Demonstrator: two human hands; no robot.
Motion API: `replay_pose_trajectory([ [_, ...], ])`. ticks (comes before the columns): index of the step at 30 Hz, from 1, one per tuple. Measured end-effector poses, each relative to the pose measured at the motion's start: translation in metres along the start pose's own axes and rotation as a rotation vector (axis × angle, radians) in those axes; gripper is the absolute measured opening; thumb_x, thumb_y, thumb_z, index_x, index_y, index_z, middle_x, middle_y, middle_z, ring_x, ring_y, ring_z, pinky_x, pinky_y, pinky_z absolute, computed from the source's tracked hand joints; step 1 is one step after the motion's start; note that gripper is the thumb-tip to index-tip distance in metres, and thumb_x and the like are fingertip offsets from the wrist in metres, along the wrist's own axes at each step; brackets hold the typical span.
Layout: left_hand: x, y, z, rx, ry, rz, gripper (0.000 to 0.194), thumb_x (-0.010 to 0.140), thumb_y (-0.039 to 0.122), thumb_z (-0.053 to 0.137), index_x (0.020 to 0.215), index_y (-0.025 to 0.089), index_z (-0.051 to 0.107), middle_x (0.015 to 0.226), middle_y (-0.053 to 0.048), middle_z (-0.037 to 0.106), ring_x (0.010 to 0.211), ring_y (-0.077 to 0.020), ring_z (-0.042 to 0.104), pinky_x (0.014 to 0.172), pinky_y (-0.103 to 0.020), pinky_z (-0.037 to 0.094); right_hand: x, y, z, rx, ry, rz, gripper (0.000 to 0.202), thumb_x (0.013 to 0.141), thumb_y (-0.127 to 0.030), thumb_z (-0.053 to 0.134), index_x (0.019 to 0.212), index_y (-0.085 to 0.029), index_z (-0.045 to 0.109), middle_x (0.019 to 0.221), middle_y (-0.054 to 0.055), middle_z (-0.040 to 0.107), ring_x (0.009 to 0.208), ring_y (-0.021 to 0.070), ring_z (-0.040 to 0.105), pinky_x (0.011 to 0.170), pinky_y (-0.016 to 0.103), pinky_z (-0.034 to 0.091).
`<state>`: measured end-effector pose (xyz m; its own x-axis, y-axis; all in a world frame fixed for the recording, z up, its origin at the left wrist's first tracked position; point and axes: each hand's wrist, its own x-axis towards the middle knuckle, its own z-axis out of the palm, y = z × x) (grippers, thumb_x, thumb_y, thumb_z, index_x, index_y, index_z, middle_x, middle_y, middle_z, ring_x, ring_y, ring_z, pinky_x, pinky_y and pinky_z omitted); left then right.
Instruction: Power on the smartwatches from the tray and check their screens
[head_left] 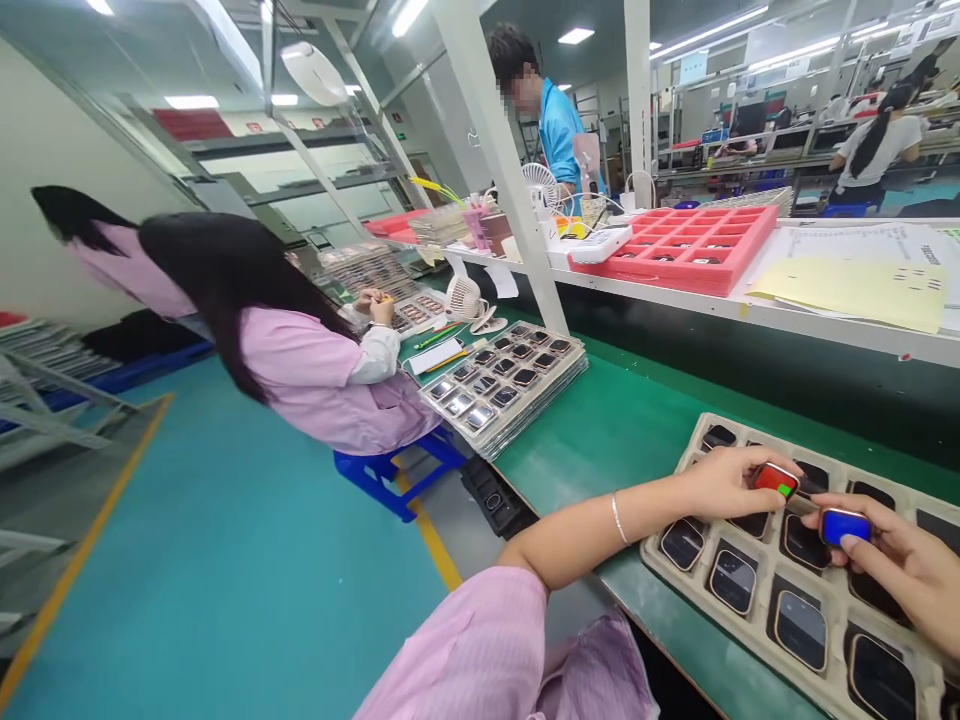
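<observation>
My left hand (724, 482) is closed around a smartwatch with a red screen (772, 482) and a small green square in one corner. In my right hand (892, 555) is a second smartwatch with a blue screen (846, 527), the thumb resting on its lower edge. Both are held a little above a beige compartment tray (694, 590). Dark-screened watches with gold-coloured rims, such as one near watch (733, 582), lie in its pockets. My hands hide some of the pockets.
Stacked trays of watches (510, 375) stand left on the green bench (592, 420). A co-worker in pink (307, 370) sits beyond on a blue stool (397, 470). A shelf above carries a red foam tray (682, 245) and papers (855, 275). A white post (502, 170) rises behind the bench.
</observation>
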<state>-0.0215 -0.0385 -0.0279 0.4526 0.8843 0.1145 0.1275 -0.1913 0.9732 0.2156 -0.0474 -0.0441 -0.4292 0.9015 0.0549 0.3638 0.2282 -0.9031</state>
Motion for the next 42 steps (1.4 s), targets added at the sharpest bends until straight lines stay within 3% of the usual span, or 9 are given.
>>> replay_pose_trajectory([
  [3, 0.000, -0.001, 0.000, -0.005, -0.015, 0.006, 0.038, 0.078, 0.018, 0.060, 0.116, 0.016, 0.060, 0.100, -0.008, 0.065, 0.077, -0.0139, 0.061, 0.070, -0.026, 0.050, 0.000, -0.009, 0.000, 0.057, -0.090, 0.069, 0.042, 0.084, -0.046, 0.058, 0.122, -0.027, 0.057, 0.113, 0.011, 0.067, 0.072, 0.0245, 0.067, 0.067, 0.038, 0.060],
  [9, 0.002, -0.008, 0.003, -0.094, 0.012, 0.021, 0.034, 0.077, 0.015, 0.059, 0.111, 0.014, 0.061, 0.096, -0.007, 0.065, 0.074, -0.0123, 0.061, 0.066, -0.024, 0.050, -0.001, -0.026, 0.002, 0.108, -0.099, 0.051, 0.036, 0.089, -0.042, 0.053, 0.119, -0.024, 0.057, 0.110, 0.012, 0.066, 0.076, 0.0224, 0.064, 0.072, 0.038, 0.058],
  [16, 0.002, -0.006, 0.001, -0.114, -0.017, 0.004, 0.031, 0.078, 0.025, 0.061, 0.107, 0.013, 0.062, 0.089, -0.006, 0.064, 0.069, -0.0108, 0.058, 0.063, -0.024, 0.048, -0.002, -0.034, 0.003, 0.144, -0.102, 0.062, 0.037, 0.090, -0.044, 0.052, 0.119, -0.022, 0.057, 0.106, 0.012, 0.067, 0.074, 0.0202, 0.063, 0.068, 0.036, 0.057],
  [21, 0.001, -0.004, 0.001, -0.146, -0.032, -0.007, 0.030, 0.081, 0.034, 0.060, 0.100, 0.011, 0.061, 0.079, -0.005, 0.062, 0.068, -0.0116, 0.058, 0.061, -0.024, 0.048, -0.003, -0.042, 0.003, 0.179, -0.083, 0.065, 0.035, 0.089, -0.048, 0.051, 0.109, -0.021, 0.062, 0.096, 0.011, 0.068, 0.082, 0.0234, 0.064, 0.065, 0.035, 0.057],
  [27, 0.000, 0.001, 0.000, -0.192, -0.025, -0.047, 0.037, 0.080, 0.046, 0.060, 0.093, 0.011, 0.062, 0.075, -0.004, 0.060, 0.072, -0.0121, 0.059, 0.060, -0.023, 0.050, -0.004, -0.038, 0.000, 0.190, -0.041, 0.076, 0.033, 0.089, -0.048, 0.050, 0.098, -0.020, 0.063, 0.083, 0.008, 0.069, 0.059, 0.0162, 0.058, 0.055, 0.032, 0.052],
  [32, 0.002, 0.004, 0.000, -0.278, 0.001, -0.053, 0.046, 0.076, 0.053, 0.062, 0.090, 0.010, 0.063, 0.075, -0.005, 0.061, 0.071, -0.0125, 0.059, 0.058, -0.022, 0.050, -0.005, -0.031, -0.002, 0.216, -0.043, 0.087, 0.027, 0.090, -0.044, 0.052, 0.098, -0.020, 0.061, 0.080, 0.006, 0.069, 0.054, 0.0134, 0.054, 0.053, 0.029, 0.048],
  [38, 0.002, 0.010, 0.000, -0.343, 0.056, -0.061, 0.047, 0.075, 0.053, 0.063, 0.094, 0.010, 0.064, 0.080, -0.006, 0.062, 0.071, -0.0116, 0.059, 0.061, -0.023, 0.051, -0.005, -0.033, -0.002, 0.210, -0.029, 0.080, 0.028, 0.089, -0.046, 0.052, 0.096, -0.020, 0.060, 0.079, 0.006, 0.068, 0.054, 0.0143, 0.052, 0.052, 0.029, 0.047],
  [42, 0.002, 0.010, 0.003, -0.348, 0.091, -0.094, 0.039, 0.078, 0.044, 0.063, 0.096, 0.010, 0.065, 0.079, -0.006, 0.062, 0.069, -0.0113, 0.058, 0.062, -0.023, 0.051, -0.006, -0.030, -0.002, 0.169, -0.013, 0.079, 0.029, 0.087, -0.050, 0.054, 0.096, -0.024, 0.063, 0.078, 0.007, 0.069, 0.052, 0.0165, 0.054, 0.050, 0.032, 0.049],
])
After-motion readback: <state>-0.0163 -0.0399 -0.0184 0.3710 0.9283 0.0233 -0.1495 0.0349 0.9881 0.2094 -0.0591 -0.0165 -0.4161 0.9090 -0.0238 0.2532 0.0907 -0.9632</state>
